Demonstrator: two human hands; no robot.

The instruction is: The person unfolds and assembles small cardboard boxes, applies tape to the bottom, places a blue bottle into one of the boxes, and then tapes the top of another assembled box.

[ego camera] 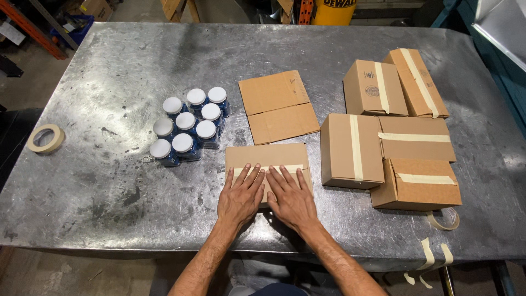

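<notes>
1. Cardboard box [257, 156], small and brown, sits at the near middle of the metal table [109, 71], directly under both hands, with a strip of pale tape [298, 168] running along its top seam.
2. The left hand [240, 198] lies flat, palm down, fingers spread and straight, pressing on the left part of the taped seam; it grips nothing.
3. The right hand [292, 198] lies just beside it, also flat and open with fingers fanned, pressing the right part of the same seam; the two hands almost touch.
4. A flattened carton [278, 106] lies just beyond the box, unfolded and holding nothing.
5. Nine clear jars [189, 131] with white lids and blue contents stand in a tight cluster to the left of the box, near it but apart.
6. Five sealed boxes [392, 131], each taped shut, are grouped to the right; what they hold cannot be seen.
7. One tape roll [46, 138] lies far left on the table, and a second roll [445, 218] rests at the near right edge beside loose tape strips [433, 255].
</notes>
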